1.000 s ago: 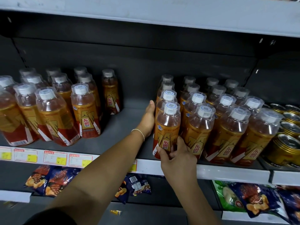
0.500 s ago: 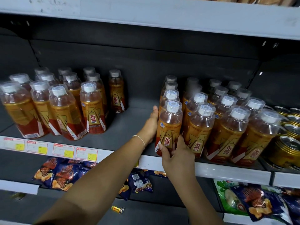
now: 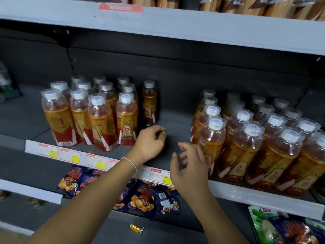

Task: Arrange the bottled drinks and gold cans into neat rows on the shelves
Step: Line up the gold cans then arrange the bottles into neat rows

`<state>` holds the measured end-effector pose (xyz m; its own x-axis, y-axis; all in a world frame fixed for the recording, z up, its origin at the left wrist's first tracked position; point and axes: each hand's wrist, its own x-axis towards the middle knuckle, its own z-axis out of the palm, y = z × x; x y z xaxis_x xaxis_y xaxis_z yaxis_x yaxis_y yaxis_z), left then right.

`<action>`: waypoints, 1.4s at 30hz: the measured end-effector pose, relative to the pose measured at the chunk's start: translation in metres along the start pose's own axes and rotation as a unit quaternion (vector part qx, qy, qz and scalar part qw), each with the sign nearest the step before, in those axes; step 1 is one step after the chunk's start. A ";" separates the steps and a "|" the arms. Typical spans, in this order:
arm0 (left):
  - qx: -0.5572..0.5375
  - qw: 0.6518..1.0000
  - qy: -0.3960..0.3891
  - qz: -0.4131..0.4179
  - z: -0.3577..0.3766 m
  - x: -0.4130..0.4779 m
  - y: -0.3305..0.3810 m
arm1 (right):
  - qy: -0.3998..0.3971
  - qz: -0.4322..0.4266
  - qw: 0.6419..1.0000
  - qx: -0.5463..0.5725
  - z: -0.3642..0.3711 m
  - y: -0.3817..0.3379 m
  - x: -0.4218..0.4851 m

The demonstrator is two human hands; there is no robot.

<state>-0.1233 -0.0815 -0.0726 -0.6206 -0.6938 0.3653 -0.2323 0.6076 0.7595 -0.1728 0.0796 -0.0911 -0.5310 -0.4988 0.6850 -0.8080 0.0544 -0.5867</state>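
Head view: our left hand (image 3: 149,144) and right hand (image 3: 190,167) hang loosely curled, empty. Both sit left of the right-side bottles (image 3: 246,147).

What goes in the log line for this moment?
left hand: loosely curled, empty | right hand: loosely curled, empty | clear plastic bottles of orange drink: two groups, gap between

A shop aisle is being shown. Dozens of identical bottled drinks (image 3: 98,120) are being displayed in rows on a grey metal shelf (image 3: 175,118), in two blocks towards its left and right ends. Printed price labels (image 3: 95,161) with yellow patches are being carried along that shelf's front edge. Below the shelf, crisp bags (image 3: 146,199) are being stocked on a lower tier. Above it, brown packets (image 3: 246,6) are being kept on another tier.
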 end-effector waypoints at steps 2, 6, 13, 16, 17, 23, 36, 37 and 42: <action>0.045 0.998 0.030 0.018 -0.028 -0.004 -0.002 | -0.048 0.004 0.999 -0.016 0.019 -0.004 0.012; 0.096 0.992 0.076 0.026 -0.076 -0.014 -0.006 | -0.151 0.041 0.986 -0.054 0.062 -0.011 0.036; 0.089 0.994 0.051 0.040 -0.113 -0.024 -0.017 | -0.261 0.093 0.961 0.019 0.125 -0.037 0.077; 0.083 0.995 0.031 0.048 -0.117 -0.030 -0.025 | -0.239 0.135 0.961 0.044 0.146 -0.040 0.080; 0.080 0.995 0.024 0.050 -0.118 -0.031 -0.027 | -0.231 0.150 0.959 0.067 0.150 -0.039 0.079; 0.028 0.997 -0.030 0.067 -0.110 -0.030 -0.048 | -0.185 0.206 0.951 0.141 0.142 -0.025 0.068; -0.268 0.951 -0.128 -0.087 -0.025 0.031 -0.039 | -0.044 0.302 0.952 -0.019 0.107 0.028 0.086; -0.264 0.953 -0.118 -0.090 -0.020 0.035 -0.038 | -0.036 0.302 0.952 -0.025 0.110 0.031 0.092; -0.147 0.988 -0.038 -0.033 -0.005 0.039 -0.044 | -0.034 0.300 0.952 -0.049 0.125 0.048 0.114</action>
<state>-0.1335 -0.1369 -0.0894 -0.6682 -0.6909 0.2761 -0.0541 0.4153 0.9081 -0.2401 -0.0825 -0.0949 -0.8896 -0.4066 0.2080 -0.3857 0.4251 -0.8189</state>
